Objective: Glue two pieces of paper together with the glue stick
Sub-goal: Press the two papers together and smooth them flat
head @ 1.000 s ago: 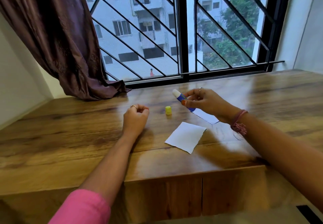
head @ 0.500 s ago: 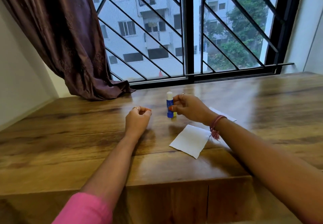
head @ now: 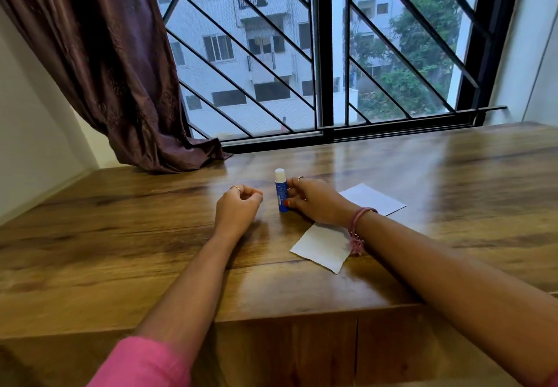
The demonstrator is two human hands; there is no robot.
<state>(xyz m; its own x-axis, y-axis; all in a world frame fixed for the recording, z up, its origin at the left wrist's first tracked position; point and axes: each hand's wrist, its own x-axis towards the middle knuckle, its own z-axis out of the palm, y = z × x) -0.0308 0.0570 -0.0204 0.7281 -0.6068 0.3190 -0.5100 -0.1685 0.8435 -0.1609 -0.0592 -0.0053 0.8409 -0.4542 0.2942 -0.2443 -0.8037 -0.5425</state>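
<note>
Blue glue stick with white tip [head: 281, 192] stood upright on wooden counter [head: 120, 235] at frame centre, right hand [head: 314, 199] gripping its side. Left hand [head: 238, 205] just left of it, fingers curled, holding nothing. Two white paper pieces: one [head: 321, 246] under right wrist, other [head: 374, 199] behind that hand.

the table [head: 120, 235] is wood-grain board with a smooth, glossy finish that mirrors the window light. the glue stick [head: 281, 194] looks like smooth blue plastic with a matt white tip. two sheets of paper [head: 321, 246] [head: 374, 199] lie matt and white. the curtain [head: 114, 69] is soft, slightly shiny brown cloth. the window grille [head: 241, 45] is dark painted metal. a thread wristband [head: 359, 226] looks fibrous and frayed.
</note>
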